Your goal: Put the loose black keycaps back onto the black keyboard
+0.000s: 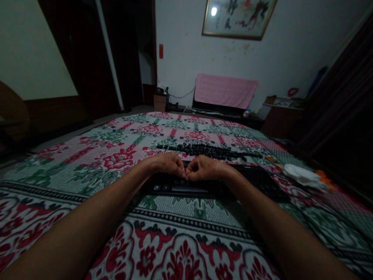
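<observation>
Head view: hands [170,164] [205,168] bend inward over the keyboard [210,189].

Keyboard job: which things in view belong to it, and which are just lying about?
Likely the job's:
black keyboard, under left hand and right hand
loose black keys beyond it

Seemingly just lying about:
white-and-orange bundle
pink cloth

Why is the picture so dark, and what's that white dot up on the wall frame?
Head view: the light looks dim, so the black keyboard and loose keys lose detail; same head view: the white dot looks like glare on the framed picture.
</observation>
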Demonstrator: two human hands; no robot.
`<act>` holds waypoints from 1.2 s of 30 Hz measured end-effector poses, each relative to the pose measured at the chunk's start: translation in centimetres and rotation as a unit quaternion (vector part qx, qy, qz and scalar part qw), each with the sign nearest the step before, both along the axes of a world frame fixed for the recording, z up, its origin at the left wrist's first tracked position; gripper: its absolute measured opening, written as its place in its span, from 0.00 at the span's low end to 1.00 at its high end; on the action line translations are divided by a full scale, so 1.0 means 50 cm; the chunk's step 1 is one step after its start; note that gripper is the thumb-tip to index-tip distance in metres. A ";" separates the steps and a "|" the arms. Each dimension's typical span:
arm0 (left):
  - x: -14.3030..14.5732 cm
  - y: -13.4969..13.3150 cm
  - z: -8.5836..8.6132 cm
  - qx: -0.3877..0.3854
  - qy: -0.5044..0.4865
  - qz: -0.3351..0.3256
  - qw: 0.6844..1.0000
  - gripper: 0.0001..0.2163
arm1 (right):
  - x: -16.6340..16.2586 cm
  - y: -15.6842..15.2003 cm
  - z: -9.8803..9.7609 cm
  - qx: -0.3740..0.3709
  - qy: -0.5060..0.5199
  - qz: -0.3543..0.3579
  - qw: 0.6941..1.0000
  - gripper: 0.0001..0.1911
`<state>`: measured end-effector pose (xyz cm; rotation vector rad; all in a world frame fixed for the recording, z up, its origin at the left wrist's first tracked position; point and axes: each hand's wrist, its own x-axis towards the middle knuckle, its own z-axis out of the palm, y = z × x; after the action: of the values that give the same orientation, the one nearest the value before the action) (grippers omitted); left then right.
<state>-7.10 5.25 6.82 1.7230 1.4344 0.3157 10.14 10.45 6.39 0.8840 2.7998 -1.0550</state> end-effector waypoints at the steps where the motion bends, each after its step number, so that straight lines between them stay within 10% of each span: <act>1: -0.001 0.000 0.000 0.002 -0.006 -0.002 1.000 0.08 | 0.000 -0.002 0.000 0.002 0.000 -0.004 1.000 0.15; 36: 0.009 -0.007 0.011 0.006 -0.001 0.033 0.999 0.06 | -0.001 0.013 -0.010 0.001 0.034 -0.007 0.999 0.18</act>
<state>-6.66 4.89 7.34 1.6869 1.4938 0.3622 10.10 11.09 5.90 0.8842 2.8545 -1.1057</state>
